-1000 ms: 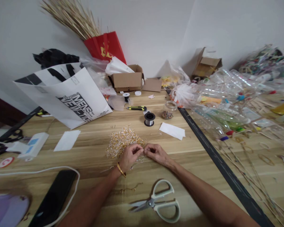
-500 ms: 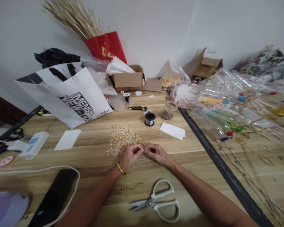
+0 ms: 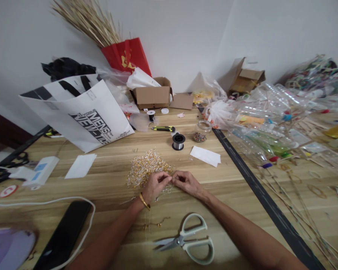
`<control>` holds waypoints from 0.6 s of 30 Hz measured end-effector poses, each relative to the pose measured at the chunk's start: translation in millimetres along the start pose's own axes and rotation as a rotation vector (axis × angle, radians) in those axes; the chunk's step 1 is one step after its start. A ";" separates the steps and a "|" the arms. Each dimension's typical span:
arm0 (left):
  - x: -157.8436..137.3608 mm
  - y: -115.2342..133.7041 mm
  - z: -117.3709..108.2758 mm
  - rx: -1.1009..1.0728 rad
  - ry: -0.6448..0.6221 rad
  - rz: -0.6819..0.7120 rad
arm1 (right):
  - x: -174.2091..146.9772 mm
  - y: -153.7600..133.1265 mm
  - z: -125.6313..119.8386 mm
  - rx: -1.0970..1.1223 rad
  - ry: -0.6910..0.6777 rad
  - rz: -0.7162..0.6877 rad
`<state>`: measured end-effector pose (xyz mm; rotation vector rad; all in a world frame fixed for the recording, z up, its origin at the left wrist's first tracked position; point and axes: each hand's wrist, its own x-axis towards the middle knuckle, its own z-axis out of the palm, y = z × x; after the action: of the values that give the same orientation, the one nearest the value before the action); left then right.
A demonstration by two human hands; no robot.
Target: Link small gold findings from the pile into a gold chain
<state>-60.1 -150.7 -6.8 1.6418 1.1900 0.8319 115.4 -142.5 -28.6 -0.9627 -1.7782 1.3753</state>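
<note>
The left hand [image 3: 156, 185] and right hand [image 3: 187, 183] are held nearly together, thumb and fingertips pinched closed on each; anything gripped is too small to tell. Partly hidden by the left hand, the glittering, grainy bead heap [image 3: 146, 164] could be scattered if brushed. Smooth-handled scissors [image 3: 180, 241], blades parted, are laid nearer on the wood-grained surface [image 3: 112, 168]; beyond, a round, shiny spool [image 3: 178, 145] is stood.
</note>
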 end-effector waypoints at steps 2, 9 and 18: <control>0.1 -1.3 0.6 0.004 0.006 0.003 | -0.1 0.2 0.1 -0.026 0.002 -0.005; 0.1 -1.2 2.0 0.021 0.013 -0.007 | -1.2 -3.3 0.1 -0.069 -0.002 -0.016; 0.2 4.2 1.0 -0.022 0.027 -0.039 | -1.3 -3.0 0.4 -0.075 -0.011 -0.010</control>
<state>-57.7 -151.3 -3.2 1.5896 1.2236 0.8419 115.3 -144.3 -25.9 -0.9856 -1.8517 1.3183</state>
